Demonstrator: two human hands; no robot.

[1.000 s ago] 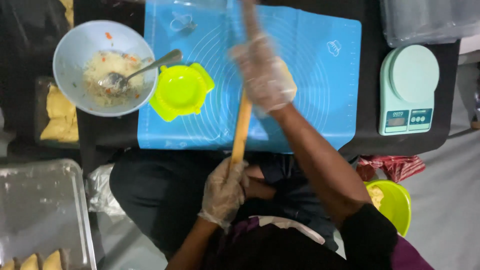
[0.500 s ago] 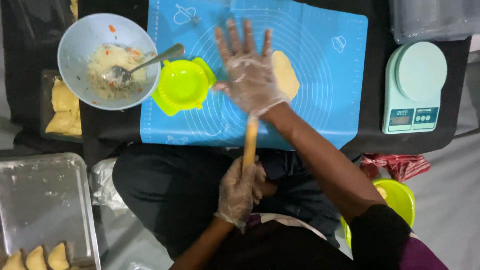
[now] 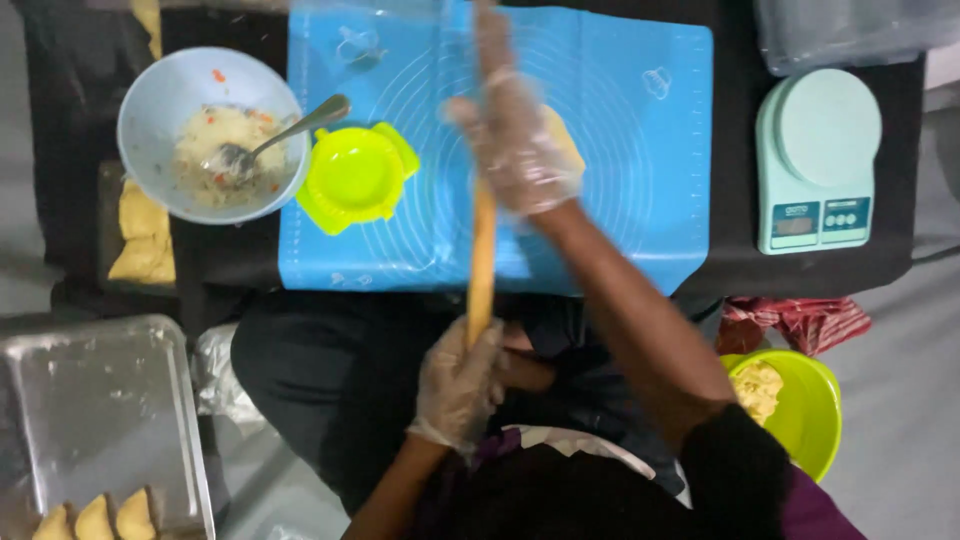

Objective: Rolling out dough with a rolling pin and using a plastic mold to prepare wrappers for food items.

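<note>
**Rolling pin on dough: pressure and alignment check**

The left hand (image 3: 460, 385) is closed around the near end of the wooden rolling pin (image 3: 482, 255), off the near edge of the blue mat (image 3: 640, 190). The right hand (image 3: 515, 140), gloved and blurred, lies flat with fingers spread on the pin's far part, over the mat's middle. The yellow dough (image 3: 562, 140) shows just right of that hand, mostly covered. My judgement: the step calls for even downward pressure from both hands, pin kept centred on the dough. The green dumpling mould (image 3: 355, 178) lies at the mat's left edge, the filling bowl (image 3: 205, 130) beyond it.
</note>
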